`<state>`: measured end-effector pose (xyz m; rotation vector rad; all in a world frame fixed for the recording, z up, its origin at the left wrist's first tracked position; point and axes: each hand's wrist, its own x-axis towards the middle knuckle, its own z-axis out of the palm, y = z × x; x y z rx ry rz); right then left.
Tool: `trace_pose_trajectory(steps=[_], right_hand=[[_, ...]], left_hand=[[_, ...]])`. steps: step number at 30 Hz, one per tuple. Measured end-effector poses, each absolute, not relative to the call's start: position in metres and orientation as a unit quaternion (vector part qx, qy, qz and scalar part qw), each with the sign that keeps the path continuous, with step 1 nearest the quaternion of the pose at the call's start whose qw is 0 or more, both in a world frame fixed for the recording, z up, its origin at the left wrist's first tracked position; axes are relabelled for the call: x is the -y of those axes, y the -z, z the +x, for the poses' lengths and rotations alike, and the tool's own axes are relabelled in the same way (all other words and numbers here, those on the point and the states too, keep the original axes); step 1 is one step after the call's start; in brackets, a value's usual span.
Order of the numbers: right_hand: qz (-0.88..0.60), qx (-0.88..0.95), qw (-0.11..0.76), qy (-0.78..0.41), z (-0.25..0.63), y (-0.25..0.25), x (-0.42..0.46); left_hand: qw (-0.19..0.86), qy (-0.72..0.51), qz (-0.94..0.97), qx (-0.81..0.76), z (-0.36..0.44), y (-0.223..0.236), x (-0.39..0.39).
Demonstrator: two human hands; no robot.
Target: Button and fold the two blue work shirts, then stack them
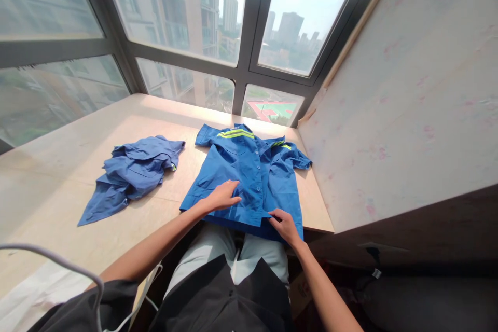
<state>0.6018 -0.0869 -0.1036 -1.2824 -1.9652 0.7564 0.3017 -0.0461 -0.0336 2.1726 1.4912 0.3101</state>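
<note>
Blue shirt (pixel 218 171) w/ short sleeves, laid out front side up on a light wood counter (pixel 50 181), at the near edge w/ its hem hanging slightly over, directly in front of the person. Collar end pts. toward the window; yellow-green stripes cross the chest on both sides, and a row of btns. runs down the front btwn. the two panels. Some creases show.

L hand (pixel 223 196): open, palm down, resting on the lower L panel, thumb apart from the fingers, nothing gripped. R hand (pixel 283 222): fingers and thumb closed on the bottom edge of the shirt, nr. the corner where the front opens.

To the L, apart from the shirt, a 2nd blue garment (pixel 136 168) lies crumpled on the same counter, a bit of yellow-green showing at its R side.

Lower L: a grey cable (pixel 58 259) curves above the counter, nr. a white sheet (pixel 46 288). Below, the person's light trousers (pixel 194 259) and dark top (pixel 229 301).

Beyond the counter, a window w/ a dark grey frame (pixel 241 62); outside are tall bldgs. and a red-and-green sports court (pixel 276 109). On the R, a pale wall (pixel 389 114) w/ faint pink flower marks. The area under the wall is dark; most details there unclear.
</note>
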Motion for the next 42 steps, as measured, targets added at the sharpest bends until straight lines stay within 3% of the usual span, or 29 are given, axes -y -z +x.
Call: trace_pose_trajectory(steps=[3,10,18,22,26,30,37,42], right_hand=[[-0.472,0.772,0.311,-0.291,0.612,0.099,0.088],[-0.486,0.79,0.221,-0.301,0.654,0.079,0.089],[-0.516,0.742,0.159,-0.397,0.675,0.055,0.086],[-0.499,0.712,0.197,-0.453,0.67,0.047,0.06],[-0.517,0.72,0.269,-0.376,0.653,0.055,0.003],[-0.525,0.754,0.3,-0.256,0.63,0.074,-0.073],[-0.639,0.753,0.135,-0.081,0.613,0.11,-0.153],[-0.647,0.752,0.13,0.002,0.619,0.121,-0.163]], left_hand=[[0.123,-0.072,0.762,-0.632,0.272,0.067,0.042],[0.035,-0.104,0.758,-0.643,0.229,0.106,0.048],[0.013,-0.146,0.747,-0.649,0.224,0.103,0.039],[0.019,-0.13,0.732,-0.668,0.228,0.079,0.027],[0.089,-0.204,0.68,-0.698,0.242,0.054,0.001],[0.066,-0.317,0.743,-0.586,0.268,0.057,-0.022],[0.038,-0.205,0.769,-0.604,0.276,0.107,-0.031],[0.025,-0.206,0.759,-0.617,0.258,0.115,-0.035]])
